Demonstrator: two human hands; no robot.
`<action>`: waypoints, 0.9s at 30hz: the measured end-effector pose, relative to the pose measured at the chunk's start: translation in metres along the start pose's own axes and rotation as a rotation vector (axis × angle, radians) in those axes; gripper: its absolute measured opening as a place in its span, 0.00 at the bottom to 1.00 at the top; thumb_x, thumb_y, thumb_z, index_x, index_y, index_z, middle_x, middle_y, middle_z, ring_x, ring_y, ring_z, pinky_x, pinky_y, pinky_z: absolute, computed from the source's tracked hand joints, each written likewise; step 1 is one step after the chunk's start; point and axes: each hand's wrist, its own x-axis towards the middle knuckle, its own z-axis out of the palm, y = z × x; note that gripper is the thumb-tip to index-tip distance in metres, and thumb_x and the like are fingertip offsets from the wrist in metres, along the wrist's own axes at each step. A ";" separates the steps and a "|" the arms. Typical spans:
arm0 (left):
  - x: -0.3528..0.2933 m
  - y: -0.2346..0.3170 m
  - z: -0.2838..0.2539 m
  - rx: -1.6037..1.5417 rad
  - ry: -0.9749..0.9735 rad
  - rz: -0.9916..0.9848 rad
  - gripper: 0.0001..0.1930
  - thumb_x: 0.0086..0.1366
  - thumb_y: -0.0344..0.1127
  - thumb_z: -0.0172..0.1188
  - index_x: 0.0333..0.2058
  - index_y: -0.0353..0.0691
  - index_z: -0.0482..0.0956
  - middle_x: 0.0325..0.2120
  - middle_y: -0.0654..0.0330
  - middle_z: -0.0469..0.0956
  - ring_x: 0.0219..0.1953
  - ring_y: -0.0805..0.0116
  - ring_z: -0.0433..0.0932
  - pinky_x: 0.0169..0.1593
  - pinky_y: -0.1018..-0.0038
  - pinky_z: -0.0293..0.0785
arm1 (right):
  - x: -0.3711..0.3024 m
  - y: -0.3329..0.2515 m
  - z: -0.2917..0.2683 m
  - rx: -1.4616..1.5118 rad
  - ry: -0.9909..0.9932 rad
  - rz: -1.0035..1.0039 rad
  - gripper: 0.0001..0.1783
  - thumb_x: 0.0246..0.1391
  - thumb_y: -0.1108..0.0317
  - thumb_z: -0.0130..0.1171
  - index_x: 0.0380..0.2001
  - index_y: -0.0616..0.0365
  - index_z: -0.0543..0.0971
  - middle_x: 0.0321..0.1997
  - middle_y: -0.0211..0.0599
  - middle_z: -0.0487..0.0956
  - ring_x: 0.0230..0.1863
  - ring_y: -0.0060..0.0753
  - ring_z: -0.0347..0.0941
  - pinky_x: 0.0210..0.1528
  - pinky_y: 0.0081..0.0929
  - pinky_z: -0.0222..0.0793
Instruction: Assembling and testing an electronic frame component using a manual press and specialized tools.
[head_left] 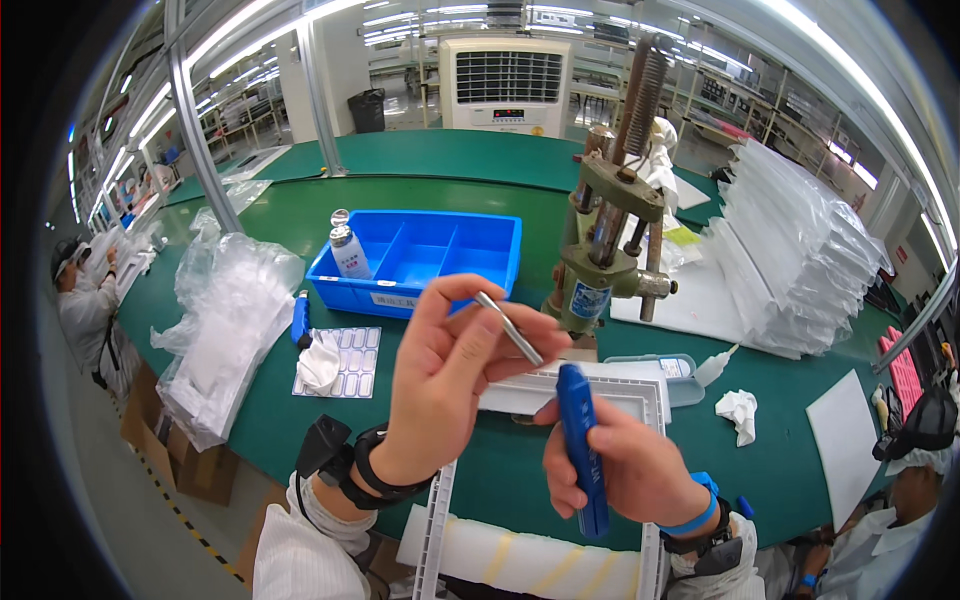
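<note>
My left hand (432,395) is raised over the bench and closed, pinching a slim silver metal rod (510,328) between thumb and fingers. The rod slants down to the right. To its right, my right hand (635,468) is wrapped round a flat, blue, elongated tool (580,450) with white printing, held nearly upright. The exact kind of that tool cannot be made out. Below both hands lies a white rectangular plastic frame (647,550), partly hidden by my hands. White foam (540,555) with yellowish stripes crosses its near end.
Beyond my hands stand a green hand press (610,200) and a blue divided bin (420,302) holding a pump bottle (348,252). Bagged sheets (225,345) lie left; wrapped white sheets (790,250) are stacked right. A dropper bottle (714,368) and crumpled cloth (738,412) rest nearby. Co-workers sit on both sides.
</note>
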 end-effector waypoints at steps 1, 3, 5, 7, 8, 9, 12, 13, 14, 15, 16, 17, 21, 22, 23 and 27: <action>0.002 0.000 0.002 -0.059 0.028 0.056 0.10 0.76 0.32 0.43 0.52 0.39 0.63 0.44 0.48 0.79 0.48 0.52 0.82 0.53 0.58 0.80 | -0.002 -0.001 0.002 0.067 0.017 -0.083 0.23 0.67 0.57 0.45 0.56 0.62 0.65 0.33 0.38 0.70 0.31 0.31 0.69 0.37 0.31 0.68; 0.003 0.003 0.006 -0.073 0.106 0.003 0.08 0.75 0.32 0.42 0.50 0.39 0.64 0.37 0.54 0.76 0.42 0.59 0.81 0.49 0.61 0.81 | -0.004 -0.002 0.002 0.132 0.047 -0.171 0.24 0.66 0.55 0.44 0.56 0.61 0.65 0.34 0.39 0.70 0.32 0.33 0.69 0.37 0.34 0.68; 0.005 0.001 -0.001 -0.121 0.040 -0.106 0.08 0.73 0.32 0.43 0.48 0.39 0.64 0.29 0.59 0.69 0.33 0.66 0.75 0.40 0.64 0.79 | -0.004 -0.003 -0.006 0.442 -0.010 -0.301 0.22 0.65 0.56 0.43 0.55 0.60 0.66 0.35 0.40 0.70 0.33 0.34 0.69 0.38 0.37 0.68; 0.001 0.002 0.001 -0.093 -0.048 -0.234 0.09 0.70 0.32 0.44 0.46 0.38 0.64 0.28 0.60 0.66 0.28 0.69 0.69 0.35 0.67 0.74 | -0.004 -0.004 -0.010 0.501 -0.041 -0.323 0.22 0.65 0.56 0.42 0.54 0.60 0.67 0.37 0.39 0.70 0.34 0.34 0.69 0.37 0.36 0.66; -0.001 0.002 0.001 -0.047 -0.128 -0.303 0.08 0.71 0.32 0.46 0.46 0.37 0.66 0.27 0.62 0.65 0.28 0.72 0.68 0.34 0.71 0.72 | -0.004 -0.003 -0.011 0.549 -0.033 -0.385 0.21 0.64 0.57 0.42 0.53 0.59 0.67 0.37 0.38 0.70 0.35 0.33 0.68 0.37 0.35 0.65; -0.006 0.003 0.002 0.001 -0.203 -0.372 0.08 0.71 0.32 0.47 0.45 0.36 0.68 0.27 0.63 0.64 0.28 0.75 0.67 0.33 0.75 0.69 | -0.005 0.000 -0.011 0.600 -0.025 -0.445 0.21 0.64 0.57 0.42 0.53 0.59 0.67 0.37 0.37 0.69 0.35 0.33 0.68 0.37 0.34 0.64; -0.016 0.010 0.012 0.339 -0.479 -0.506 0.07 0.69 0.33 0.52 0.42 0.37 0.71 0.22 0.68 0.64 0.23 0.78 0.63 0.28 0.79 0.61 | -0.006 0.001 -0.012 0.632 -0.017 -0.530 0.20 0.62 0.58 0.43 0.52 0.58 0.67 0.38 0.35 0.69 0.36 0.32 0.67 0.37 0.31 0.62; -0.015 0.013 0.012 0.470 -0.620 -0.525 0.10 0.66 0.34 0.60 0.43 0.36 0.74 0.22 0.68 0.67 0.22 0.79 0.64 0.26 0.79 0.59 | -0.007 0.002 -0.012 0.658 -0.006 -0.584 0.20 0.62 0.58 0.43 0.52 0.58 0.67 0.39 0.35 0.68 0.36 0.31 0.66 0.38 0.31 0.62; -0.016 0.011 0.015 0.525 -0.709 -0.456 0.12 0.65 0.36 0.62 0.42 0.37 0.74 0.19 0.68 0.65 0.21 0.79 0.63 0.26 0.78 0.57 | -0.008 0.003 -0.015 0.652 -0.010 -0.621 0.19 0.62 0.59 0.44 0.52 0.58 0.67 0.40 0.34 0.68 0.38 0.31 0.65 0.42 0.32 0.62; -0.019 0.009 0.019 0.584 -0.789 -0.384 0.13 0.65 0.38 0.64 0.41 0.37 0.74 0.17 0.68 0.64 0.20 0.78 0.61 0.25 0.77 0.55 | -0.007 0.003 -0.014 0.654 -0.014 -0.618 0.19 0.62 0.59 0.44 0.52 0.58 0.67 0.40 0.34 0.68 0.38 0.31 0.65 0.42 0.32 0.62; -0.024 0.005 0.022 0.605 -0.779 -0.380 0.15 0.63 0.40 0.67 0.39 0.36 0.75 0.16 0.67 0.62 0.19 0.77 0.60 0.25 0.76 0.55 | -0.006 0.002 -0.011 0.608 0.081 -0.655 0.19 0.62 0.60 0.45 0.52 0.57 0.67 0.41 0.34 0.68 0.40 0.31 0.66 0.46 0.33 0.62; -0.027 0.003 0.024 0.610 -0.775 -0.381 0.15 0.63 0.40 0.67 0.39 0.36 0.75 0.16 0.67 0.62 0.19 0.77 0.60 0.25 0.76 0.55 | -0.006 0.002 -0.007 0.561 0.174 -0.691 0.18 0.62 0.61 0.45 0.52 0.57 0.66 0.41 0.34 0.68 0.42 0.31 0.66 0.50 0.35 0.63; -0.035 -0.012 0.026 0.589 -0.652 -0.282 0.17 0.65 0.43 0.65 0.36 0.35 0.72 0.13 0.66 0.57 0.17 0.74 0.55 0.23 0.72 0.52 | -0.006 0.001 0.004 0.466 0.297 -0.699 0.17 0.62 0.63 0.45 0.53 0.55 0.66 0.42 0.34 0.68 0.45 0.31 0.66 0.59 0.38 0.62; -0.035 -0.009 0.029 0.576 -0.562 -0.300 0.16 0.65 0.43 0.65 0.37 0.36 0.72 0.13 0.67 0.58 0.17 0.74 0.55 0.23 0.72 0.52 | -0.008 0.001 0.002 0.417 0.265 -0.752 0.17 0.62 0.64 0.46 0.53 0.54 0.67 0.41 0.33 0.68 0.46 0.31 0.66 0.60 0.39 0.62; -0.035 -0.008 0.030 0.563 -0.473 -0.318 0.16 0.65 0.43 0.65 0.37 0.36 0.72 0.13 0.67 0.58 0.17 0.75 0.55 0.23 0.72 0.52 | -0.010 0.001 0.000 0.367 0.233 -0.805 0.17 0.62 0.65 0.47 0.53 0.53 0.67 0.41 0.33 0.68 0.46 0.32 0.66 0.62 0.40 0.62; -0.034 -0.008 0.025 0.573 -0.483 -0.214 0.12 0.65 0.39 0.64 0.35 0.37 0.73 0.13 0.67 0.62 0.17 0.77 0.57 0.23 0.74 0.53 | -0.011 0.003 0.004 0.156 0.268 -0.861 0.13 0.63 0.71 0.48 0.51 0.51 0.64 0.41 0.31 0.67 0.44 0.30 0.67 0.60 0.41 0.63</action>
